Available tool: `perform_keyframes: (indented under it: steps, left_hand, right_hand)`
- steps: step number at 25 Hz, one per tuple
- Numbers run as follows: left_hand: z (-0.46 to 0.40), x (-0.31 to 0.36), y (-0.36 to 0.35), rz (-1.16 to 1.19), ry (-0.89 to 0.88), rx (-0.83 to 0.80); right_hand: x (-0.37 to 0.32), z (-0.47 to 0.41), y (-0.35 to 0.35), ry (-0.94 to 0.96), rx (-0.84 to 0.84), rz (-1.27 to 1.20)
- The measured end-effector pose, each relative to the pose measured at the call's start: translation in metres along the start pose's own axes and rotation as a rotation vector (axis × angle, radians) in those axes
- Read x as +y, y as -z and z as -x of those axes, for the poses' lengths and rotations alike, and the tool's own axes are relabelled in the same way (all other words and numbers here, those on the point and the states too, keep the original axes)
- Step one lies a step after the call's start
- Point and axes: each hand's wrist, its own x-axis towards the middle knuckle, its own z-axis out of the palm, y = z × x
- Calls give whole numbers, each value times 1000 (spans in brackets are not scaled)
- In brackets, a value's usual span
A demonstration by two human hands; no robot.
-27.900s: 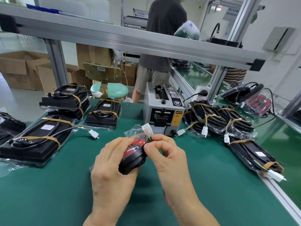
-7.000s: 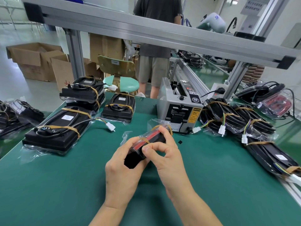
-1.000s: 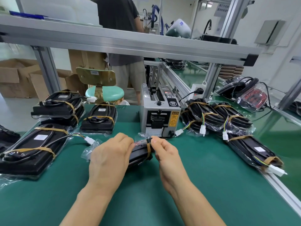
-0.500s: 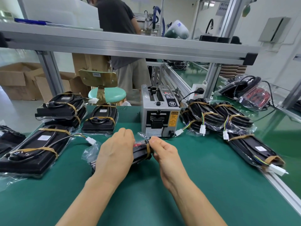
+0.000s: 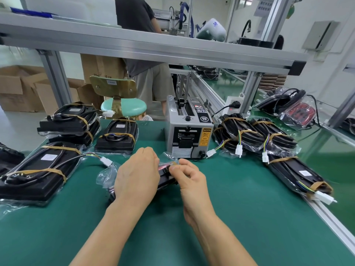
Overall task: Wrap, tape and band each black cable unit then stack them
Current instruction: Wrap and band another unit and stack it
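While left hand point(image 5: 136, 176) clamps bagged cable unit point(image 5: 166, 176) on desk point(image 5: 240, 217), right hand point(image 5: 185, 174) pinches rubber band point(image 5: 174, 163); risk: band snapping off, bag tearing.

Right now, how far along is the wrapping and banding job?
Done: banded units stacked at far left and more lying at right. In hand: the left hand holds down a bagged unit while the right hand pinches its band. Left: finishing and stacking it; the red unit beyond the bench looks unbanded.
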Motion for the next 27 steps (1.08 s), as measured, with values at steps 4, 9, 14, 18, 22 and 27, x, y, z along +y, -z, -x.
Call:
perform_keyframes:
  steps: [4,9,14,18,22,27]
  left_hand:
    - [1,1,1,-5,13,-5]
    - [2,2,3,-13,12,-13]
    - [1,2,2,-18,2,-10]
    - [1,2,2,-18,0,-3]
    - [1,1,2,-13,-7,4]
    - [1,1,0,-8,-3,9]
  right_hand:
    - [2,0,-2,24,25,44]
    - [6,-2,-5,90,88,157]
    - [5,-2,-5,137,109,241]
    - [6,0,-7,162,126,255]
    - [9,0,-5,160,140,234]
    - [10,0,-5,90,112,49]
